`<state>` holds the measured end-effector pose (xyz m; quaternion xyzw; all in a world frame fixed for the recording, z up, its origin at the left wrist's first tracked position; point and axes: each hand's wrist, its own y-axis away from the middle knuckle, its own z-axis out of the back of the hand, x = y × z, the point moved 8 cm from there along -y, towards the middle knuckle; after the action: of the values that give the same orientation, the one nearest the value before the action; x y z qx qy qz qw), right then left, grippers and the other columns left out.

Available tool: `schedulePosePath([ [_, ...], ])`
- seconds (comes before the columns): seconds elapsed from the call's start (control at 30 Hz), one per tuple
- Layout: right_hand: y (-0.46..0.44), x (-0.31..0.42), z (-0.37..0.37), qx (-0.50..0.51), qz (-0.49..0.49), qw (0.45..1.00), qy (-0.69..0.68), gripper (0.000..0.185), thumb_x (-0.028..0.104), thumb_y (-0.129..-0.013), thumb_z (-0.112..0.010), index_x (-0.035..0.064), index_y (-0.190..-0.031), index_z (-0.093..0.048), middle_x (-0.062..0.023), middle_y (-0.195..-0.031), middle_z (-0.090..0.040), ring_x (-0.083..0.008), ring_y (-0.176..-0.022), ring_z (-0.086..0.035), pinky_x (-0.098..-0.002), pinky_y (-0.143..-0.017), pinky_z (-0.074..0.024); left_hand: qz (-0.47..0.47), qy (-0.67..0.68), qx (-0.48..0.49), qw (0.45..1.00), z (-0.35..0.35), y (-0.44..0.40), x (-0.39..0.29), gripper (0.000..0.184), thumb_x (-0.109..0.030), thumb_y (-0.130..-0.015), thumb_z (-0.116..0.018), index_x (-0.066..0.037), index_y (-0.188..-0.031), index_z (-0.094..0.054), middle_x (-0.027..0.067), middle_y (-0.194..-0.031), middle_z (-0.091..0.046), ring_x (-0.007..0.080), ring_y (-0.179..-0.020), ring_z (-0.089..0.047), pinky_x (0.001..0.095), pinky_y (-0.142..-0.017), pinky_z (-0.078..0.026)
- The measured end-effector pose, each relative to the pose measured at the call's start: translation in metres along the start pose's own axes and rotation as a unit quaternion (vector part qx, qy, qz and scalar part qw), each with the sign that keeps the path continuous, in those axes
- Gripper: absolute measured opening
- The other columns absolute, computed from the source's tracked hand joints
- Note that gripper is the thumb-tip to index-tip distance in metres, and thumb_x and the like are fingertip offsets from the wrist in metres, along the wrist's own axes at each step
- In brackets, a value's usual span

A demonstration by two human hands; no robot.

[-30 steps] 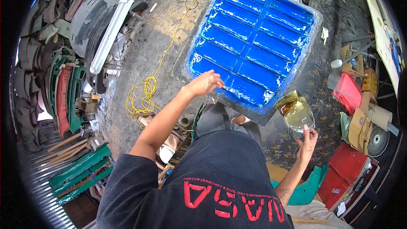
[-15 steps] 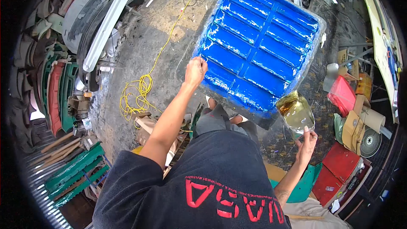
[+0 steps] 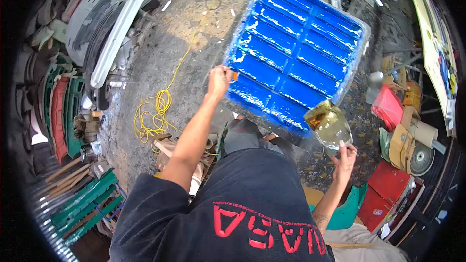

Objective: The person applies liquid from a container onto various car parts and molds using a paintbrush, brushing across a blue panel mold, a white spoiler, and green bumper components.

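Observation:
A blue ribbed panel-like mould [image 3: 286,78] with two rows of slats lies in front of me, its surface glossy with white streaks and its border ragged and translucent. My left hand [image 3: 219,83] is closed at its left edge, and a small orange piece [image 3: 235,75] shows beside the fingers; the rest of what it grips is hidden. My right hand [image 3: 345,157] holds the rim of a clear plastic container [image 3: 335,130] with yellowish liquid in it. The container is tilted at the mould's near right corner, partly in front of it.
A tangled yellow cord [image 3: 154,116] lies on the stained floor to the left. Stacked car-body-like panels [image 3: 63,111] and a long white strip [image 3: 116,41] stand farther left. On the right are a red box [image 3: 388,191], cardboard boxes [image 3: 402,146] and a pink plastic bag [image 3: 388,106].
My right hand and the clear container have shifted slightly left. My left hand has moved a little left and down, and the orange piece beside its fingers now shows.

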<state>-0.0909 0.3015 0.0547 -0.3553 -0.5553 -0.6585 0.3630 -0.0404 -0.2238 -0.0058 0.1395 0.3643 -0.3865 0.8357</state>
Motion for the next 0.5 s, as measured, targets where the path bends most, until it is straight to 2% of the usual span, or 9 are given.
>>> schedulePosePath([
  [0.03,0.002,0.004,-0.006,0.0,-0.012,1.0,0.023,0.051,0.025,-0.082,-0.073,0.006,-0.116,-0.039,-0.0061,-0.104,-0.053,-0.0121,-0.087,-0.053,-0.0283,-0.065,-0.0483,-0.018,0.002,-0.005,1.0,0.003,0.0,0.0,0.017,-0.008,-0.08,-0.056,0.002,-0.067,-0.059,0.0161,-0.057,-0.054,0.0242,-0.052,-0.051,0.0396,-0.054,-0.042],
  [0.07,0.005,0.013,-0.017,0.0,0.034,0.999,-0.008,0.036,0.022,-0.082,-0.073,0.0056,-0.103,-0.049,-0.0026,-0.09,-0.055,-0.0084,-0.073,-0.05,-0.0249,-0.058,-0.043,-0.074,0.027,-0.002,0.997,0.002,-0.003,0.006,0.018,-0.007,-0.081,-0.054,0.001,-0.066,-0.059,0.0147,-0.059,-0.052,0.0244,-0.055,-0.048,0.0393,-0.056,-0.041],
  [0.1,0.003,0.017,-0.021,0.025,0.025,0.998,0.052,0.024,0.02,-0.08,-0.074,0.0069,-0.084,-0.055,0.0022,-0.073,-0.052,-0.0061,-0.062,-0.045,-0.0236,-0.053,-0.0378,-0.091,-0.051,-0.02,0.994,0.017,0.003,-0.02,0.021,-0.009,-0.083,-0.057,0.002,-0.064,-0.057,0.0147,-0.063,-0.054,0.0243,-0.058,-0.049,0.039,-0.058,-0.041],
  [0.13,0.005,0.031,-0.034,0.041,0.061,0.997,0.036,0.025,0.02,-0.078,-0.076,0.0095,-0.069,-0.054,0.0059,-0.062,-0.047,-0.0053,-0.056,-0.041,-0.0235,-0.051,-0.0347,-0.08,-0.022,-0.016,0.996,0.021,0.005,-0.027,0.02,-0.013,-0.084,-0.06,0.002,-0.07,-0.062,0.0145,-0.068,-0.057,0.0245,-0.062,-0.052,0.0388,-0.06,-0.043],
  [0.17,-0.001,0.019,-0.032,0.042,0.057,0.993,0.097,0.027,0.022,-0.076,-0.077,0.0062,-0.081,-0.056,0.0023,-0.071,-0.052,-0.0071,-0.062,-0.045,-0.0252,-0.056,-0.0399,-0.118,0.071,-0.012,0.99,0.022,0.005,-0.037,0.016,-0.014,-0.084,-0.064,0.001,-0.079,-0.066,0.0128,-0.07,-0.062,0.0204,-0.061,-0.054,0.0359,-0.059,-0.043],
  [0.23,-0.009,-0.002,-0.041,0.05,0.064,0.992,0.097,0.066,0.034,-0.071,-0.082,-0.0011,-0.111,-0.044,-0.0105,-0.102,-0.057,-0.0158,-0.091,-0.055,-0.0305,-0.08,-0.0469,0.037,0.153,0.04,0.987,0.02,0.01,-0.024,0.016,-0.012,-0.09,-0.061,0.0,-0.097,-0.069,0.0017,-0.07,-0.061,0.0069,-0.062,-0.051,0.0226,-0.055,-0.04],
  [0.33,-0.016,-0.006,-0.069,0.072,0.076,0.986,0.13,0.078,0.043,-0.064,-0.085,-0.0025,-0.112,-0.043,-0.015,-0.103,-0.058,-0.0209,-0.097,-0.056,-0.0333,-0.085,-0.0464,0.023,0.193,0.097,0.976,0.024,0.036,-0.088,0.019,-0.013,-0.092,-0.059,0.0,-0.101,-0.068,-0.0009,-0.071,-0.058,0.0047,-0.064,-0.05,0.0196,-0.056,-0.039],
  [0.43,-0.007,0.007,-0.104,0.12,0.046,0.982,0.135,0.081,0.048,-0.06,-0.086,-0.0014,-0.107,-0.042,-0.0138,-0.097,-0.058,-0.0206,-0.093,-0.055,-0.0335,-0.084,-0.046,0.015,0.223,0.234,0.946,-0.003,0.068,-0.121,0.017,-0.013,-0.091,-0.06,-0.002,-0.1,-0.069,-0.0018,-0.074,-0.058,0.0049,-0.067,-0.049,0.0208,-0.058,-0.039],
  [0.5,-0.007,0.005,-0.13,0.138,0.082,0.977,0.143,0.079,0.048,-0.061,-0.085,-0.0007,-0.106,-0.042,-0.012,-0.094,-0.057,-0.0191,-0.089,-0.055,-0.0331,-0.082,-0.0461,-0.093,0.117,0.244,0.958,-0.007,0.077,-0.147,0.015,-0.011,-0.09,-0.06,-0.002,-0.097,-0.07,0.0013,-0.074,-0.059,0.0089,-0.066,-0.051,0.0248,-0.058,-0.041],
])
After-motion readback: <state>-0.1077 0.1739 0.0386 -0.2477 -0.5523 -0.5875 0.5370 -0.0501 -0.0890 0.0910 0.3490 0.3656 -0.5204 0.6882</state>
